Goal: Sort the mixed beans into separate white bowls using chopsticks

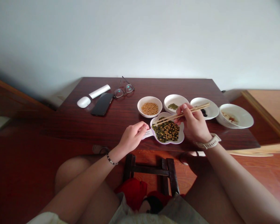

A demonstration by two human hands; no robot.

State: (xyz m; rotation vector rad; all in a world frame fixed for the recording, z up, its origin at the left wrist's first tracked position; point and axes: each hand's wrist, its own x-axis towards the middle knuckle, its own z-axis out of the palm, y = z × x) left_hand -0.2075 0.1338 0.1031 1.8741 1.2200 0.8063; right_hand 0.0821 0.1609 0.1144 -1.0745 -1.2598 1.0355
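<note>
A flower-shaped white dish (180, 138) of mixed yellow, green and dark beans sits at the table's near edge. My left hand (133, 137) is closed on the dish's handle (147, 133) at its left side. Above the dish, my right hand (193, 123) grips a pair of wooden chopsticks (180, 114), whose tips reach down to the bean pile's far left. Behind the dish stand a bowl of yellow beans (149, 106), a bowl of green beans (176, 102) and a plate with a few dark beans (206, 109).
A larger white bowl (235, 115) stands at the right end of the dark wooden table (130, 118). Glasses (124, 90), a black phone (102, 104), a white mouse (83, 102) and a white case (99, 91) lie at the back left. A small stool (151, 171) is under the table.
</note>
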